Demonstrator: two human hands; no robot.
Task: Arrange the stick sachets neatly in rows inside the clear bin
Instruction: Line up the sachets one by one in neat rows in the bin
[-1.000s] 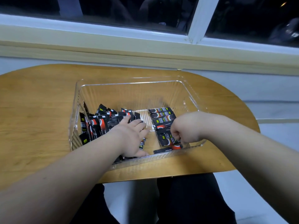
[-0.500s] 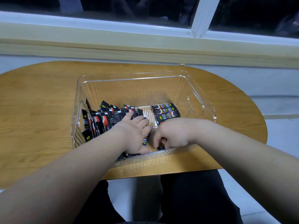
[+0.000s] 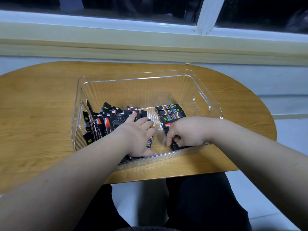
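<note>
1. Head view, looking down: a clear bin (image 3: 133,75) with ribbed walls sits on a rounded wooden worktop (image 3: 41,97) below a window sill (image 3: 150,45). The person's dark-trousered lap shows beneath the worktop's near edge.
2. Same view, the sachets: all are inside the bin. A loose pile (image 3: 106,120) of black and red stick sachets fills the left part, with some leaning on the left wall. To the right of a bare strip of floor, a tidy row (image 3: 171,113) lies flat, the sticks side by side running towards the near wall.
3. Same view, left hand (image 3: 138,135): it lies palm down on the right edge of the loose pile. Its fingers (image 3: 145,121) are straight and slightly spread, pressing on the sachets and gripping none.
4. Same view, right hand (image 3: 188,132): it is over the near end of the tidy row. Its fingers (image 3: 169,139) curl down and appear to pinch the front sachet (image 3: 176,147), which lies just beside the near wall. The palm hides part of the hold.
5. Judgement on handling: the sachets look light, thin and glossy, so they probably slide over one another easily. A pinch across the narrow middle, or a flat nudge on the long edge, should keep each stick straight. Heavy squeezing could crease the foil.
</note>
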